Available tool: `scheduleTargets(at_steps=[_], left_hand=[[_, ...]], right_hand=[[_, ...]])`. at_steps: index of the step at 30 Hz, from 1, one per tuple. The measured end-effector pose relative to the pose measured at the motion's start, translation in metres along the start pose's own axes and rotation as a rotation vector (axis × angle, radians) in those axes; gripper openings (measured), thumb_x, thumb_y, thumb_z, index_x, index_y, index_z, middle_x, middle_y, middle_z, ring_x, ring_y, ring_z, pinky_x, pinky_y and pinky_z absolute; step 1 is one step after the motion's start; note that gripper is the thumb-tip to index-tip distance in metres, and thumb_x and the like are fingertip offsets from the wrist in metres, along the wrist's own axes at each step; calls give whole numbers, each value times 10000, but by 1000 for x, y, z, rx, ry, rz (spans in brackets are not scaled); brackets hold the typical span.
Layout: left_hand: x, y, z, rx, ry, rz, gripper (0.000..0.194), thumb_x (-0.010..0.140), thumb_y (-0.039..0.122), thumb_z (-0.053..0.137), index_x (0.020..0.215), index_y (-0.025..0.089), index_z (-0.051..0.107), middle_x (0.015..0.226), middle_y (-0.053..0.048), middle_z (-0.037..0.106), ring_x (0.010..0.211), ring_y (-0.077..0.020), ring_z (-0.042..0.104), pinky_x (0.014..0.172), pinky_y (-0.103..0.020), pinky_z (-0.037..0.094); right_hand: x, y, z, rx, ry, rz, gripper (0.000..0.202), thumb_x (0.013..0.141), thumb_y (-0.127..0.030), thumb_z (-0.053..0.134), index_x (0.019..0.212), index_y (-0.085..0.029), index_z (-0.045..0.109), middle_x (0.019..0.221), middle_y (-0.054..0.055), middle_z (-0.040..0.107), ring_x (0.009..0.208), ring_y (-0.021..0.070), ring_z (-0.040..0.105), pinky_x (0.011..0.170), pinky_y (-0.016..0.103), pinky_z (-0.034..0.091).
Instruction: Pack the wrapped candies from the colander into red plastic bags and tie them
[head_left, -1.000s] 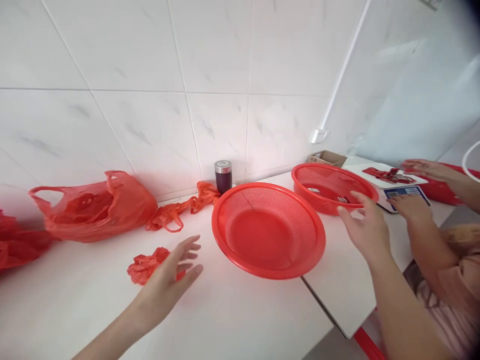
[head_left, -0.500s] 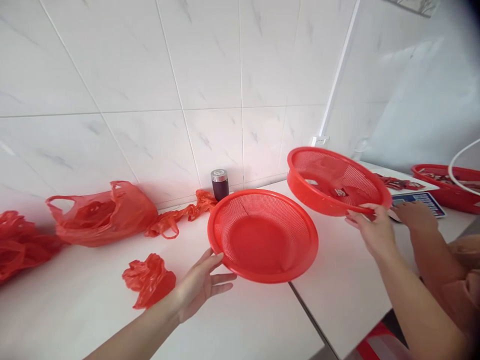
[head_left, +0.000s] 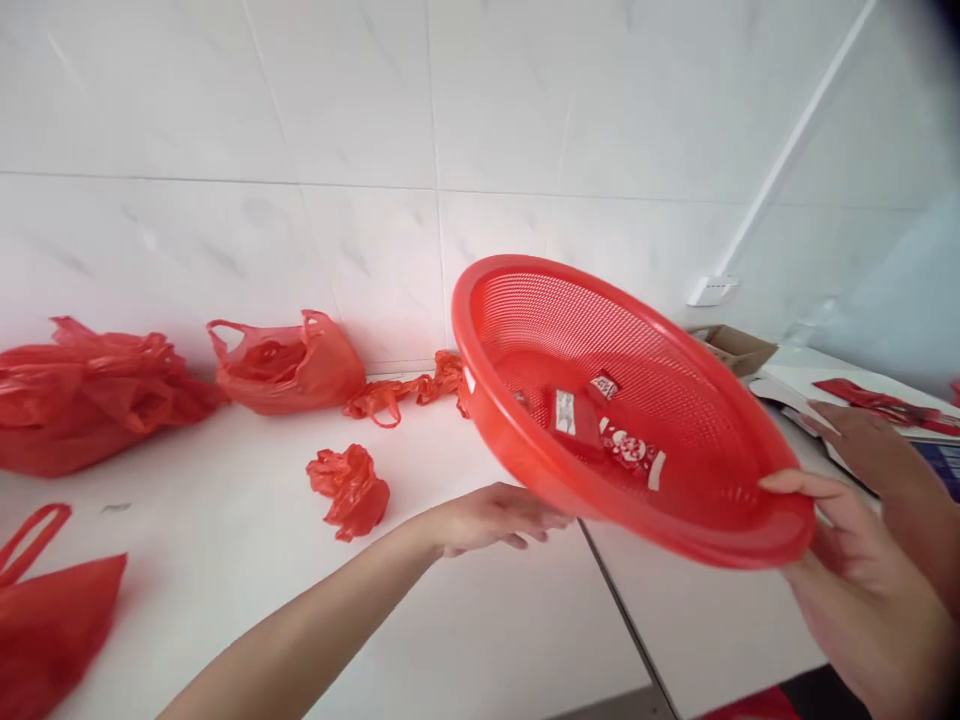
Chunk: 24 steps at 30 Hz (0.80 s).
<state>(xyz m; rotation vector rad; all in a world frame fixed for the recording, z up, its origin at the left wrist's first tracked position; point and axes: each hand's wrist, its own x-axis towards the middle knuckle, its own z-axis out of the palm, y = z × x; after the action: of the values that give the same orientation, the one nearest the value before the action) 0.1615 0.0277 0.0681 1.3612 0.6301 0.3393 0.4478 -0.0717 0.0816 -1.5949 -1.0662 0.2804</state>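
Observation:
A round red plastic mesh basket (head_left: 720,430) is tilted above the table, its inside facing me. My right hand (head_left: 855,570) grips its rim at the right, thumb over the edge. Several small packets lie in it, among them a red-and-white printed packet (head_left: 631,447) and one with a white label (head_left: 565,412). My left hand (head_left: 502,518) is just below the basket's lower left side, fingers extended and holding nothing I can see. Its fingertips are partly in shadow. The second basket seen earlier is out of sight, possibly behind this one.
Red plastic bags (head_left: 292,370) stand along the tiled wall, with a crumpled red bag (head_left: 351,492) nearer me. Another red bag (head_left: 52,630) lies front left. A co-worker's hand (head_left: 870,440) is at the right, near a cardboard box (head_left: 731,348). A seam (head_left: 615,600) crosses the white table.
My right hand has brought the basket with packets left and nearer, over where the other basket was. My left hand no longer touches that basket's rim. The view has turned left.

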Motion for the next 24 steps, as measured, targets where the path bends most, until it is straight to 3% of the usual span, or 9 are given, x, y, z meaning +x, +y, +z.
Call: scheduleTargets(at_steps=[2,4,5,6,8,13,16,21,24], left_hand=[[-43,-6,-17,206,259,130,309,832,379,620,1090,237,712,1190,-65,694,1114,-273,612,963,-409,472],[-84,-20,-41,399,770,132,276,859,394,553,1018,237,715,1087,-53,721,997,-259,657,883,-387,519],[-102,-29,-54,478,1123,84,283,860,416,523,982,239,705,1042,-53,721,935,-254,667,849,-392,533],[-117,-40,-67,505,1282,49,317,870,422,484,1028,226,676,1092,-78,693,961,-268,653,866,-423,522],[-138,-62,-88,550,1429,3,366,859,430,472,1118,225,630,1200,-106,622,1039,-289,616,893,-457,504],[-144,-103,-115,657,1303,-57,700,704,294,651,1377,312,462,1504,-109,335,1354,-358,357,1040,-524,380],[-135,-111,-122,673,1216,-87,615,655,255,692,1256,300,575,1526,-89,321,1388,-380,297,1085,-548,315],[-133,-106,-114,620,1151,-91,112,737,278,585,817,224,642,1460,-77,421,1253,-329,489,952,-430,473],[-137,-94,-91,548,1103,-107,187,828,385,510,856,229,609,1218,-88,608,894,-249,658,662,-335,538]], right_hand=[[-13,8,11,104,-187,82,418,657,-544,725,1013,-371,593,1059,85,683,863,261,683,687,351,576],[-25,12,25,179,-341,138,436,650,-525,736,1019,-340,595,1059,87,678,880,268,678,708,357,580],[-30,14,34,191,-392,150,442,656,-526,729,1022,-321,593,1053,87,677,883,267,676,717,357,580],[-35,15,43,203,-434,152,445,664,-523,722,1026,-302,589,1047,88,676,889,266,673,724,357,578],[-44,18,62,207,-472,134,444,679,-512,708,1028,-273,574,1040,90,676,909,265,669,736,353,570],[-53,33,94,-53,-376,100,444,719,-532,651,1065,-269,557,1054,72,681,971,273,665,725,339,552],[-57,39,101,-142,-260,121,558,731,-568,623,1197,-279,524,1157,88,640,1001,286,655,724,356,554],[-105,36,127,149,-194,215,847,766,-516,656,1459,-288,225,1284,147,532,773,208,677,685,364,582],[-143,19,157,190,-352,147,592,832,-474,596,1348,-266,394,1249,130,546,791,191,656,730,367,582]])
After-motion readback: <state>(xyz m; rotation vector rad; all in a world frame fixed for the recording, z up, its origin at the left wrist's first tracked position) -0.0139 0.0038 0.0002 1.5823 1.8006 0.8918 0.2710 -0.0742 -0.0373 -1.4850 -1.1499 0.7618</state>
